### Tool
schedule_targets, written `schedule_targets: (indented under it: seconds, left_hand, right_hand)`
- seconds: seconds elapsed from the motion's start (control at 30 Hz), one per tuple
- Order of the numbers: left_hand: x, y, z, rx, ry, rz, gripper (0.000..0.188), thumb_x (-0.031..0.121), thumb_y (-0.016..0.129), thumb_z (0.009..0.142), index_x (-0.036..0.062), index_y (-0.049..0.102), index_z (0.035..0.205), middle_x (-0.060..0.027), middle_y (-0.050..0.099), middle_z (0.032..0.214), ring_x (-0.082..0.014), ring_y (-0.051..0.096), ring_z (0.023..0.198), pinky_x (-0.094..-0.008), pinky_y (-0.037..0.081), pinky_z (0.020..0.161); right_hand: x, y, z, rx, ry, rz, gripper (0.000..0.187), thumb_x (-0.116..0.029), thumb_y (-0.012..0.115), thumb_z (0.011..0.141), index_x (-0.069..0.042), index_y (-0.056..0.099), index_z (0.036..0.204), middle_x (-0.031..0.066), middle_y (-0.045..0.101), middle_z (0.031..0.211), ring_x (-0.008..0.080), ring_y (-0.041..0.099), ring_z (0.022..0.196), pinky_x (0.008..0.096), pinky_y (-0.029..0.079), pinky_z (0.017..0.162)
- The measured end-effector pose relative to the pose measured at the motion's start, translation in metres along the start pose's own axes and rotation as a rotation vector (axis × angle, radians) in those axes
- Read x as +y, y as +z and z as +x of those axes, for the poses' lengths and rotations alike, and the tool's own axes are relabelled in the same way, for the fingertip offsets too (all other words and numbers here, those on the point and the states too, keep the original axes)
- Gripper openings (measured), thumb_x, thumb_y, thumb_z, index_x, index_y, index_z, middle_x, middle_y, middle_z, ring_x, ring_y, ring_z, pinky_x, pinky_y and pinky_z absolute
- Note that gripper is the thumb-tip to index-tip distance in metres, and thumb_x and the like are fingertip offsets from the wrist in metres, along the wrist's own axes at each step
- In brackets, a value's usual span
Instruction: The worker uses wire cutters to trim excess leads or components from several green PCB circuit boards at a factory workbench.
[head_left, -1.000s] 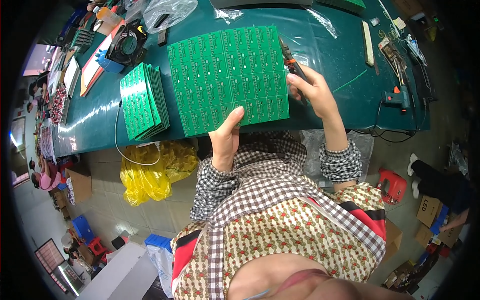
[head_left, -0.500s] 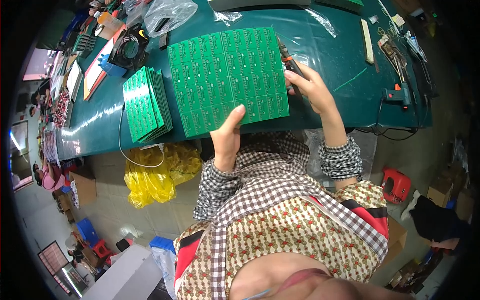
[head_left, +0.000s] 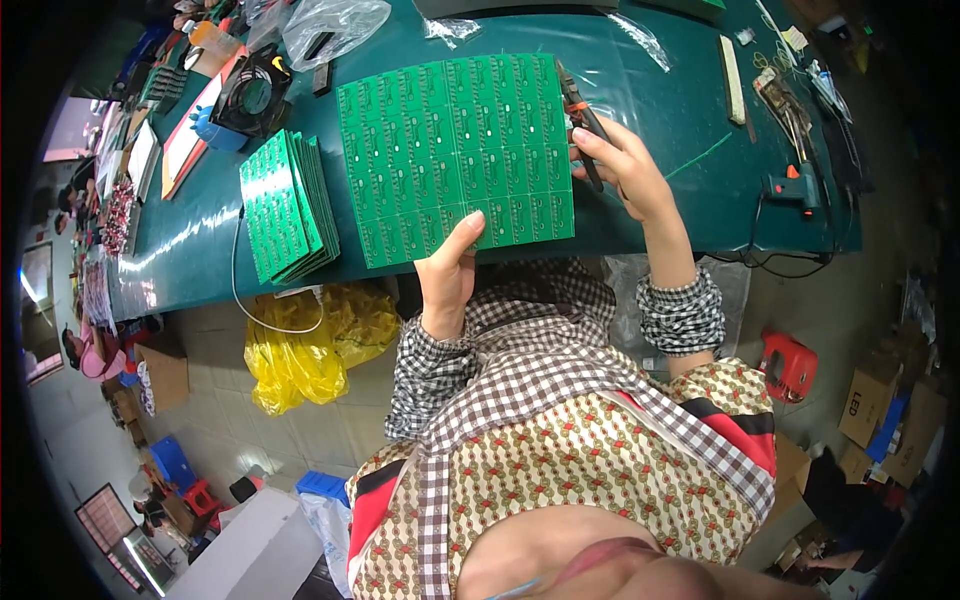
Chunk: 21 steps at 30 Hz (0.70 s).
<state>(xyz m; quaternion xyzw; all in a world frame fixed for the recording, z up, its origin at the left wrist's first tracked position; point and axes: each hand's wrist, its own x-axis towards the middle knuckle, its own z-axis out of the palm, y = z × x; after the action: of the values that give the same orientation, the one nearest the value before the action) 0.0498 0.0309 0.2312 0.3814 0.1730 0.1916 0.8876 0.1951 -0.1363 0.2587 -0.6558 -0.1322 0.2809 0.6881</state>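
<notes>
A large green circuit board panel (head_left: 460, 150), printed with rows of repeated small patterns, is held up over the table's near edge. My left hand (head_left: 450, 270) grips its lower edge, thumb flat on the face; the other fingers are behind it. At the panel's right edge, my right hand (head_left: 625, 170) is closed around pliers (head_left: 590, 120) with dark handles and an orange band. Their jaws point away from me along that edge, partly hidden, so I cannot tell whether they touch it. Left of the panel stands a leaning stack of green circuit boards (head_left: 285, 205).
A black fan (head_left: 255, 92) and a blue container (head_left: 218, 130) sit on the green table (head_left: 690, 215) beyond the stack. To the right lie a pale bar (head_left: 733, 80) and a corded teal tool (head_left: 793, 188). A yellow bag (head_left: 300, 355) hangs below the edge.
The panel has tilted slightly, and both hands keep their hold. My right hand and the pliers have shifted a little. At the far right, a person in dark clothes has moved lower in view.
</notes>
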Motion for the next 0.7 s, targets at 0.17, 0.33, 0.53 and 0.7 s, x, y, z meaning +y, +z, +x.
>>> schedule_targets:
  seconds: [0.17,0.33,0.53,0.7]
  left_hand:
    - [-0.003,-0.005,0.001,-0.018,-0.006,0.018,0.038,-0.003,0.062,0.078,0.0033,0.050,0.114,-0.0063,0.058,0.098,-0.0154,0.058,0.086,-0.0259,0.049,0.073]
    - [-0.011,0.012,-0.005,0.039,0.292,0.537,0.032,0.001,0.064,0.079,-0.0020,0.055,0.109,-0.0080,0.060,0.101,-0.0157,0.057,0.087,-0.0272,0.046,0.078]
    - [-0.011,0.018,-0.008,0.010,0.320,0.532,0.031,0.001,0.064,0.079,-0.0028,0.054,0.108,-0.0083,0.060,0.099,-0.0149,0.056,0.087,-0.0273,0.046,0.078]
    - [-0.002,0.006,0.000,0.035,0.103,0.070,0.038,-0.003,0.062,0.078,0.0015,0.050,0.114,-0.0069,0.057,0.102,-0.0153,0.057,0.088,-0.0269,0.048,0.076]
  right_hand:
    - [0.005,-0.003,0.005,0.004,0.002,-0.085,0.049,-0.030,0.057,0.086,-0.006,0.048,0.128,0.0044,0.060,0.091,0.0139,0.058,0.079,0.0256,0.046,0.064]
    - [0.026,0.016,0.010,0.483,-0.356,-0.941,0.051,-0.027,0.062,0.079,-0.010,0.049,0.126,0.0200,0.062,0.093,0.0361,0.061,0.083,0.0409,0.048,0.071]
    - [0.032,0.006,0.019,0.230,-0.189,-0.297,0.058,-0.035,0.059,0.085,0.000,0.044,0.128,0.0098,0.061,0.099,0.0143,0.057,0.086,0.0280,0.046,0.071]
    - [0.024,-0.004,-0.015,0.016,0.041,0.036,0.056,-0.032,0.058,0.086,-0.003,0.043,0.131,0.0079,0.057,0.108,0.0123,0.057,0.088,0.0239,0.045,0.070]
